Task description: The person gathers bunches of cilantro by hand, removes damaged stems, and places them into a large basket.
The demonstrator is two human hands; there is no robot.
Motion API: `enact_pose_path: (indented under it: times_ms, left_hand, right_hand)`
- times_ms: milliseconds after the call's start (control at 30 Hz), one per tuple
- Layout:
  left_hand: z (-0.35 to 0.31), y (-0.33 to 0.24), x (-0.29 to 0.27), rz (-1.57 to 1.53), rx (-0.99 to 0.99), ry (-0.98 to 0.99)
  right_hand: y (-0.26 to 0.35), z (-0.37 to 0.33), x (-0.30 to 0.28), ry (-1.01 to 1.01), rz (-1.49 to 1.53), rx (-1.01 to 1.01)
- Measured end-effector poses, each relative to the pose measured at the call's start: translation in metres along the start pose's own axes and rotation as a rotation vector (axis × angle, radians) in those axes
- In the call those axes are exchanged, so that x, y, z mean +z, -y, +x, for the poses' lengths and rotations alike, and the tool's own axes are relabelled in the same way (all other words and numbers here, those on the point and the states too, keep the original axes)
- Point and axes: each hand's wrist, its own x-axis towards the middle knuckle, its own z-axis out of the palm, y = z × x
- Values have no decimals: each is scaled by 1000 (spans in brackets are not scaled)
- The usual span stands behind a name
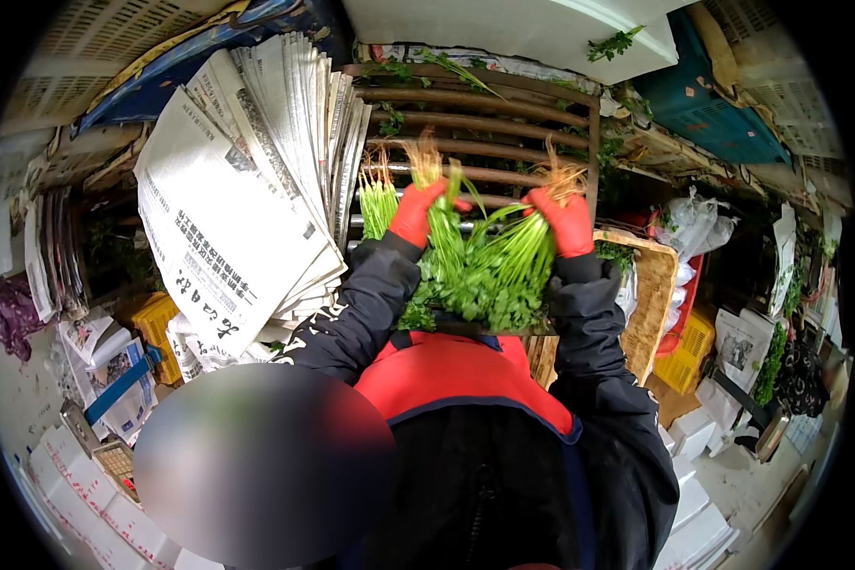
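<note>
Both my hands wear red gloves and are over a slatted metal rack (pixel 503 125). My left hand (pixel 414 215) is closed around the stems of a leafy green bunch (pixel 444 233) that looks like coriander, its pale roots pointing away from me. My right hand (pixel 568 224) grips a second such bunch (pixel 513 266) just below its brownish roots. The leaves of the two bunches run together toward my body. Left of my left hand, more rooted stems (pixel 378 207) lie on the rack.
A fanned stack of newspapers (pixel 228 209) covers the rack's left side. At the far edge stands a white box (pixel 513 33) with a loose sprig (pixel 616 44) on it. A yellowish board or tray (pixel 657 294), a red container (pixel 682 309) and a yellow crate (pixel 686 351) sit to the right.
</note>
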Motion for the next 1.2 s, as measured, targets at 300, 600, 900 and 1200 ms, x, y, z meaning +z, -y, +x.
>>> enact_pose_path:
  times_ms: [300,600,900,1200]
  left_hand:
    - [32,-9,-12,1044,335,-670]
    - [16,-23,48,154,-12,-85]
    - [12,-20,34,-7,28,87]
    - [18,-11,52,281,123,-34]
  right_hand:
    - [91,-40,-58,-244,-147,9]
    - [65,-18,-14,226,-344,-31]
    - [1,46,33,147,-227,10]
    - [4,39,52,168,-437,-130]
